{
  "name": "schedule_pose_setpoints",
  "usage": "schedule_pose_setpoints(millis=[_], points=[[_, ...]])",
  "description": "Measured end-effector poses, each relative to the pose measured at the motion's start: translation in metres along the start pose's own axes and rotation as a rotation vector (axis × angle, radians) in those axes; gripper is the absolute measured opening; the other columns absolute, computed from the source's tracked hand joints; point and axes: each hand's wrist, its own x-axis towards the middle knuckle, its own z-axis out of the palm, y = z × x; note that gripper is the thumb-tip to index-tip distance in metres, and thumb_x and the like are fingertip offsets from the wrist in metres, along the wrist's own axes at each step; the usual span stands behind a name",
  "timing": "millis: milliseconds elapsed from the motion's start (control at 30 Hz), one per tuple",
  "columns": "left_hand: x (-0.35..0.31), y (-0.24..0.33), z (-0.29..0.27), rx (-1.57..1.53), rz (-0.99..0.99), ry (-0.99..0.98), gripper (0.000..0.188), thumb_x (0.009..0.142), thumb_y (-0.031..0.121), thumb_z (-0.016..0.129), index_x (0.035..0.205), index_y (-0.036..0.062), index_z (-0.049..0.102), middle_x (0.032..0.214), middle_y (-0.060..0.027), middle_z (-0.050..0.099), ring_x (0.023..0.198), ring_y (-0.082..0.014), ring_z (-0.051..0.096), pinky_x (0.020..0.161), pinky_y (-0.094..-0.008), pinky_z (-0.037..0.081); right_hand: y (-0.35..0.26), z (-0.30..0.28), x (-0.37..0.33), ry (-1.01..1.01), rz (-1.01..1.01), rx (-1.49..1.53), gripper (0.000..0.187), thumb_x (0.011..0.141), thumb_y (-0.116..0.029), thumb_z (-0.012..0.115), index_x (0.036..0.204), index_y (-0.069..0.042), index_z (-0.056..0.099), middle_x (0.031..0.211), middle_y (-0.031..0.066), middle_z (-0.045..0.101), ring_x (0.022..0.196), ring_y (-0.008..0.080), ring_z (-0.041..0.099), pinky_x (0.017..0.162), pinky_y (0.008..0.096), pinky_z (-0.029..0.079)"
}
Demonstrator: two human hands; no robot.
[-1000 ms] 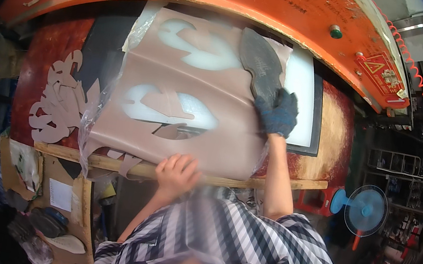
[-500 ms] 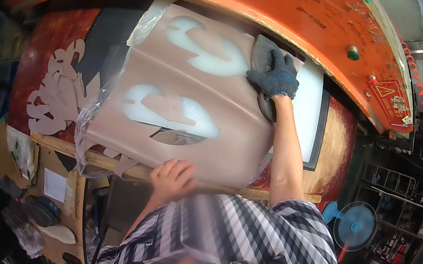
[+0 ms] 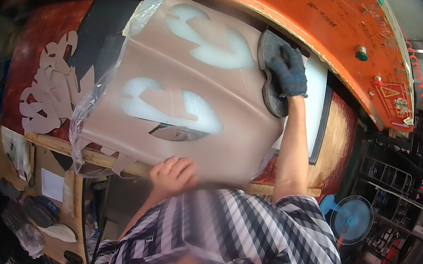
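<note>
A pinkish-brown sheet [image 3: 177,67] of smooth, leather-like material lies across the worktable, with curved cut-outs through which a white surface shows. On its far right part rests a dark grey cutting die [image 3: 270,50] with a wavy outline. My right hand [image 3: 290,74], in a dark knitted glove, lies over the die's right side with its fingers bent onto it; the thumb is hidden. At the sheet's near edge is my bare left hand [image 3: 175,174], its fingers curled on the edge and the palm out of sight.
Cut pieces [image 3: 51,86] of the same material are heaped at the left on the red tabletop. Clear plastic film [image 3: 89,108] runs along the sheet's left edge. An orange machine beam [image 3: 274,5] spans the far side. A blue fan [image 3: 351,219] stands at the right.
My right hand has shifted right on the cutting die, and its spread fingers have drawn closer together. The die has turned slightly. My left hand stays at the sheet's near edge.
</note>
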Motion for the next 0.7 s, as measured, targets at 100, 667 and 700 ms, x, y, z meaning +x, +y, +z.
schedule_pose_setpoints(millis=[100, 667, 700], points=[[0.002, -0.001, 0.003, -0.009, -0.017, 0.003, 0.021, 0.081, 0.040, 0.058, 0.094, 0.0258, 0.067, 0.103, 0.0087, 0.063, 0.100, -0.0134, 0.055, 0.092, -0.0359, 0.030, 0.030, -0.017, -0.011, 0.182, -0.074, 0.355, 0.043, 0.086, -0.021, 0.064, 0.126, -0.006, 0.058, 0.125, 0.0133, 0.058, 0.115, 0.0263, 0.054, 0.096, 0.0333, 0.044], [0.028, -0.021, 0.038, -0.040, -0.034, 0.084, 0.025, 0.077, 0.030, 0.067, 0.100, 0.0197, 0.067, 0.109, 0.0035, 0.061, 0.109, -0.0198, 0.051, 0.096, -0.0419, 0.032, 0.000, -0.125, -0.050, 0.363, 0.125, 0.865, 0.023, 0.089, -0.024, 0.057, 0.082, -0.003, 0.060, 0.070, 0.0064, 0.059, 0.058, 0.0161, 0.056, 0.051, 0.0279, 0.043], [0.029, -0.024, 0.040, -0.036, -0.032, 0.093, 0.025, 0.077, 0.029, 0.067, 0.100, 0.0193, 0.067, 0.109, 0.0033, 0.061, 0.109, -0.0201, 0.052, 0.097, -0.0422, 0.032, -0.003, -0.125, -0.050, 0.360, 0.025, 0.844, 0.023, 0.090, -0.024, 0.056, 0.081, -0.003, 0.060, 0.069, 0.0065, 0.059, 0.058, 0.0160, 0.056, 0.052, 0.0284, 0.042]])
